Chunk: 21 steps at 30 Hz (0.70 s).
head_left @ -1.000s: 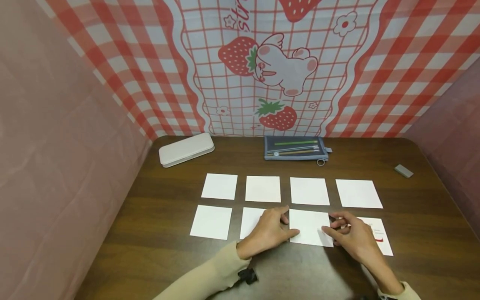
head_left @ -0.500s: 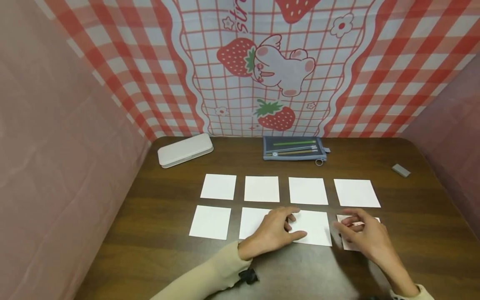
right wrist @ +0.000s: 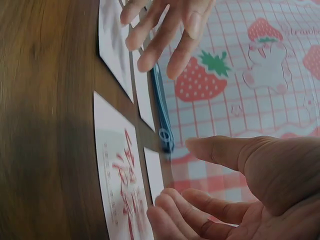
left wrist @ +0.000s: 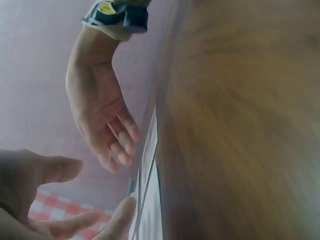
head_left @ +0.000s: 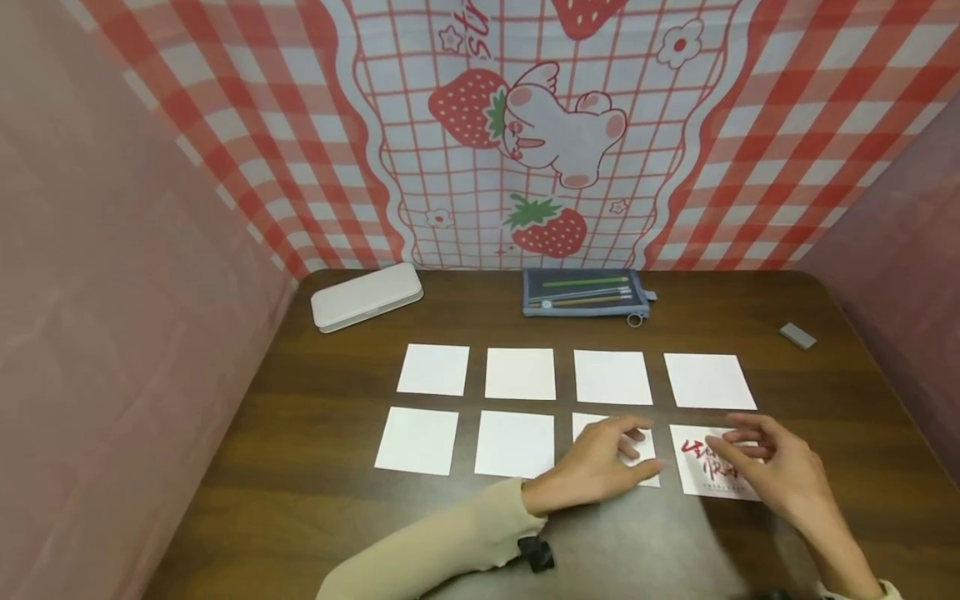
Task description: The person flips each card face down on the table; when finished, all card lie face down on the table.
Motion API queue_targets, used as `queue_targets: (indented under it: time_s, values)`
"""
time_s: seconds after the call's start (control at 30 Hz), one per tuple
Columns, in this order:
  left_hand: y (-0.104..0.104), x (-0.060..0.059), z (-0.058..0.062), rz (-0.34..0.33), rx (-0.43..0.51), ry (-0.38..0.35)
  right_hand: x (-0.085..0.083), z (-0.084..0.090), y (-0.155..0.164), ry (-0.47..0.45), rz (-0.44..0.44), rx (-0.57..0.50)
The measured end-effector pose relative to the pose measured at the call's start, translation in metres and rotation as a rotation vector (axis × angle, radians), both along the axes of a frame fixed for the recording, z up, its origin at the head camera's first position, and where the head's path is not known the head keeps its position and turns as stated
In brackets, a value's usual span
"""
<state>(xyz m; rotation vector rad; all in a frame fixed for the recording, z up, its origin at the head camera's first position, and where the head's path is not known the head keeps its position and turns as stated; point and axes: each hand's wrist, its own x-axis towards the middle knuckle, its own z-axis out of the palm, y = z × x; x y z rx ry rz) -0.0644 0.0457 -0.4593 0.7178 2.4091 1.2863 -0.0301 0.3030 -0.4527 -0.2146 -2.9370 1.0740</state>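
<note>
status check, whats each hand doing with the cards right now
Left hand open, resting on the blank third card of the near row. Right hand open, fingers on the printed card, lying flat with red lettering up. Nothing in the way.

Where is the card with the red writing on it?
In the head view, the card with red writing lies at the right end of the near row on the table, under the right hand and beside the blank card that the left hand covers.
</note>
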Motion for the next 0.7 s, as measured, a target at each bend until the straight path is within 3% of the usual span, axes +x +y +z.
queue_targets:
  time_s: [0.2, 0.5, 0.7]
  values:
    - [0.028, 0.004, 0.003, 0.058, 0.064, -0.147, 0.003, -0.001, 0.022, -0.044, -0.063, 0.038]
    - [0.058, 0.012, 0.005, 0.109, 0.011, -0.094, 0.007, -0.006, 0.035, -0.092, -0.128, 0.034]
    - [0.069, 0.016, 0.007, 0.198, 0.055, -0.166, 0.009, -0.008, 0.038, -0.102, -0.149, 0.02]
